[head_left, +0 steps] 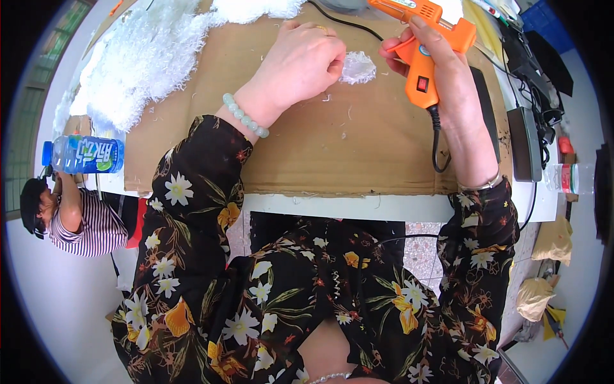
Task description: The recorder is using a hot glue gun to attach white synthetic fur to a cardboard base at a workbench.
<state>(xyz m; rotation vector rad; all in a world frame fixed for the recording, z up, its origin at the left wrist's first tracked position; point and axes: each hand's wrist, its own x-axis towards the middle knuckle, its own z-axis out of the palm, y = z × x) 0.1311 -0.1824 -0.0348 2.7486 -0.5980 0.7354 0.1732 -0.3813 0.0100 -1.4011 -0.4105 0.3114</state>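
An orange glue gun (423, 70) with a red switch is gripped in my right hand (451, 77), its nozzle end near the top edge of the view. The power cord leaves the bottom of its handle. Over the middle of the cardboard, my left hand (300, 61) is closed, knuckles up, with its fingertips at the edge of a small translucent white piece (358, 68) with a frayed rim. The fingertips are partly hidden, but they seem to pinch that piece. A pale green bead bracelet (245, 116) circles my left wrist.
The cardboard sheet (307, 160) carries white scraps. White fluffy tinsel-like material (144, 61) heaps at the far left. A bottle with a blue label (86, 154) lies at the left edge. Black adapters (524, 144) and cables lie right. Another person (86, 214) is at the left.
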